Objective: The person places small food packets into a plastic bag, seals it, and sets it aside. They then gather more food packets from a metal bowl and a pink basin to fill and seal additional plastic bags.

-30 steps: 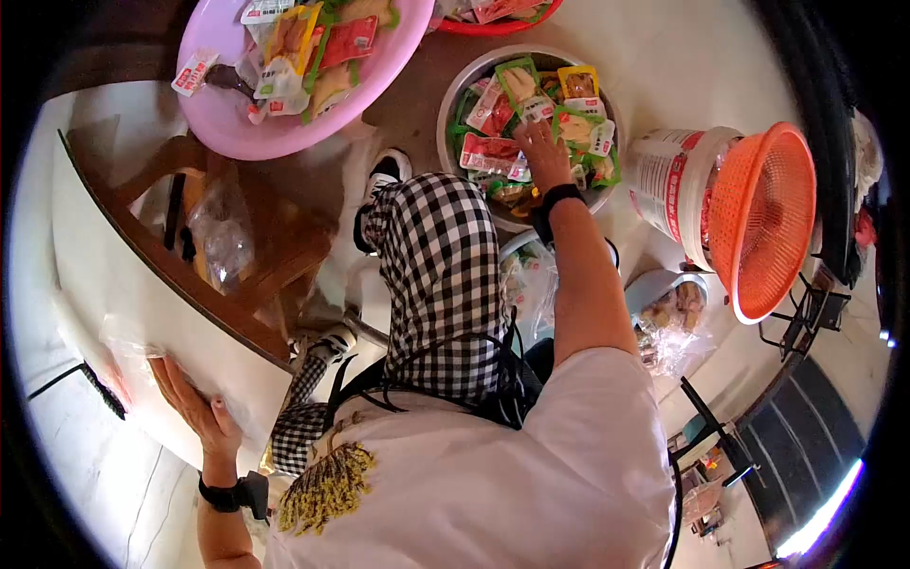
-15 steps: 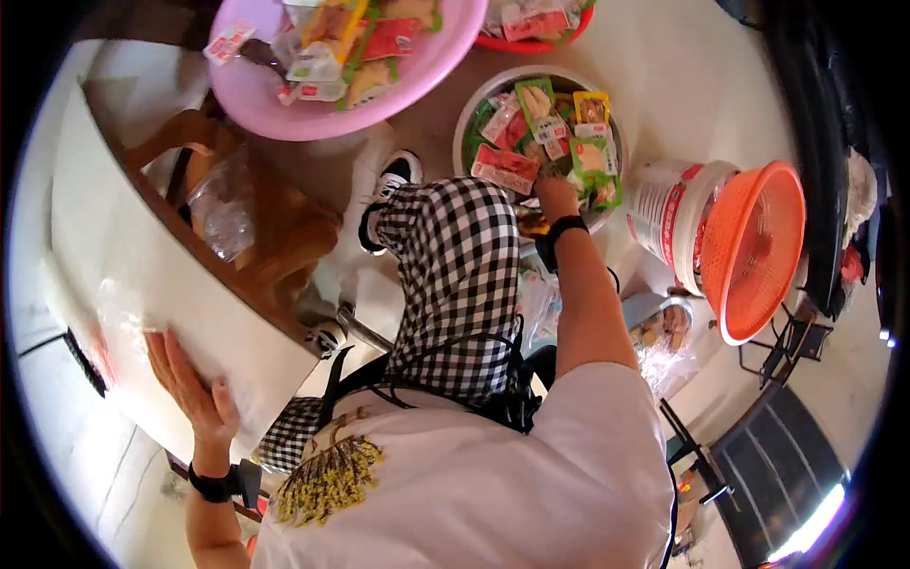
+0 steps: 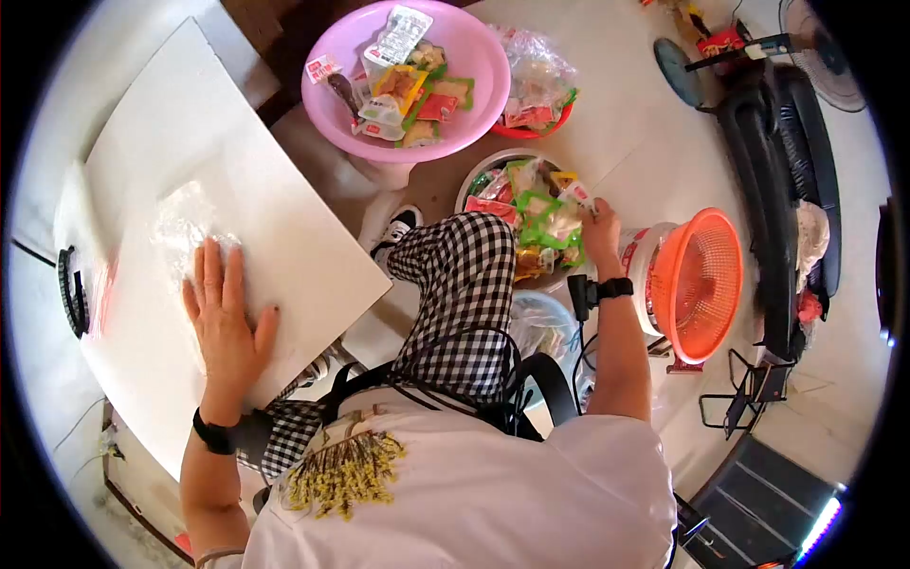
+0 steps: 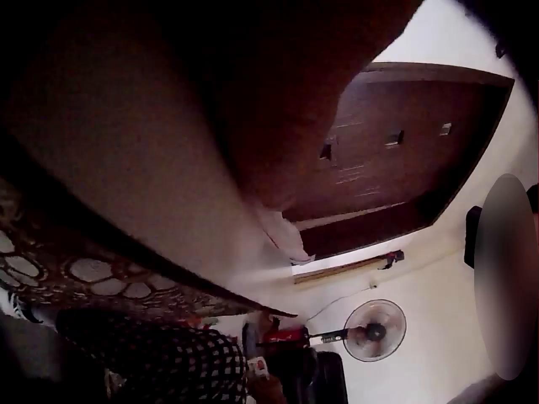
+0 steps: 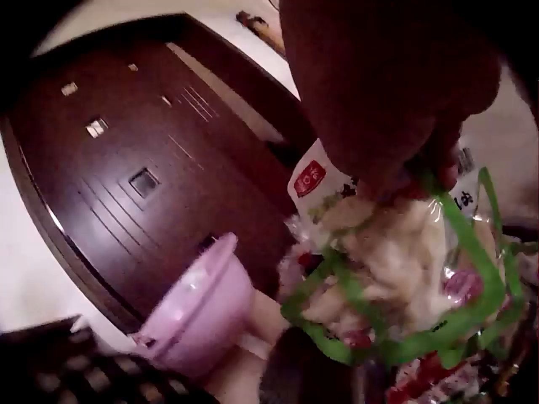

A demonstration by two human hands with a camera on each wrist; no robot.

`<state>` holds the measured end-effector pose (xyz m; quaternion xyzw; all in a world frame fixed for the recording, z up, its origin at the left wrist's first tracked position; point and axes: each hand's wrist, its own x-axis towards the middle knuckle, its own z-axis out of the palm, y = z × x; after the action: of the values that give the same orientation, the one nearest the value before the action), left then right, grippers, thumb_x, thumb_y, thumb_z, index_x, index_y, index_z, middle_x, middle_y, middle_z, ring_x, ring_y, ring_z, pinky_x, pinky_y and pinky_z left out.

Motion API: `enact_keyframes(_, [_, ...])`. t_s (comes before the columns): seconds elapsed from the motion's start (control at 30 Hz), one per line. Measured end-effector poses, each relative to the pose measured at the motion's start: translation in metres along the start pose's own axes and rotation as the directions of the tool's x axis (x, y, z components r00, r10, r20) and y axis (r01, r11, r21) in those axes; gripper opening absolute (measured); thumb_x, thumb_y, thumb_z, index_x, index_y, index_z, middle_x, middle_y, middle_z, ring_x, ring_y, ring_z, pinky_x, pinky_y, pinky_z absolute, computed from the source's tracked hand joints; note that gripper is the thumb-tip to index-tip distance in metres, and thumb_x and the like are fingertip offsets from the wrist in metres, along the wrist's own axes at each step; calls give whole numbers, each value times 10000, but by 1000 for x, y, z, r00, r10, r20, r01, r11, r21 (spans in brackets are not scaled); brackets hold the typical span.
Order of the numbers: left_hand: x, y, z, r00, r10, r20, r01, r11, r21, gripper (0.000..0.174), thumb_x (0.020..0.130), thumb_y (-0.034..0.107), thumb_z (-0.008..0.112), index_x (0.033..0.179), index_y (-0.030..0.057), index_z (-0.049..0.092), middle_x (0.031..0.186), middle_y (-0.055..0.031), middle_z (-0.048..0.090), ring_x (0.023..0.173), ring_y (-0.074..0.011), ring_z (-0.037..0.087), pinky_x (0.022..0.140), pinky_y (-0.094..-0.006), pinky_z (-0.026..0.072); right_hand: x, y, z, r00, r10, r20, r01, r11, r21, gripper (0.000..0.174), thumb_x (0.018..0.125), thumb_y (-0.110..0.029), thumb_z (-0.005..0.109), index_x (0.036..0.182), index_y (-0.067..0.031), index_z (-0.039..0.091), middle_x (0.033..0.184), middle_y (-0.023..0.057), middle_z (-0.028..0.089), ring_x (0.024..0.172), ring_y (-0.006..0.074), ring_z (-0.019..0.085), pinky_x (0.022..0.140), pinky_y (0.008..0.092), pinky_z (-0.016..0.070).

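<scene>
Pinching a green-edged packet (image 5: 400,257), right hand (image 3: 601,233) at metal bowl (image 3: 510,155), left hand (image 3: 226,322) flat, fingers straight, on white table (image 3: 275,199).

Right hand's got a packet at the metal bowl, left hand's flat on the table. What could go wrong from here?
The right hand seems to pinch the green-edged packet only near its top, so it might slip free.

Other packets crowd the metal bowl, some near its rim; lifting this one may drag a neighbor out.

The orange basket, at the white bucket's mouth, is near the right forearm; an outward swing might knock it.
</scene>
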<state>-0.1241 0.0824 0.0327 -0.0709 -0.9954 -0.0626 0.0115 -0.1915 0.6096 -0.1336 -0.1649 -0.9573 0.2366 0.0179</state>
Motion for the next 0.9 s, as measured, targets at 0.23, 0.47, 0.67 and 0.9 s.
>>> enact_keyframes(0.23, [-2,0,1,999,-42,-10,42,999,-8,722,739,253,660,1380,50,398,1500,-185,258,1402,-332,203,1111,-534,110,61,-117,-31,990,121,67,-131,653,746,237,833,-162,652,1002,0,615,872,58,651,744,160,637,621,291,542])
enact_keyframes(0.47, [-3,4,-2,999,-51,-6,51,999,-17,692,756,238,641,1383,68,401,1500,-170,263,1403,-323,198,1116,-527,110,101,-205,54,945,57,322,-317,403,859,379,857,-203,645,1185,-62,520,1067,72,588,915,198,603,722,356,531])
enact_keyframes(0.67, [-2,5,6,1000,-12,-22,13,999,36,715,752,212,624,1410,95,371,1505,-160,260,1403,-321,203,1113,-522,127,92,-77,89,992,-125,9,81,693,716,272,851,-292,640,986,-56,633,827,37,639,720,129,573,633,297,466])
enact_keyframes(0.9, [-4,-13,13,995,94,-13,-93,994,59,650,806,196,536,1407,29,356,1475,-233,272,1383,-376,224,1113,-501,140,24,163,145,952,-37,303,232,734,-639,302,840,-334,614,881,-41,673,858,105,682,781,285,638,726,406,489])
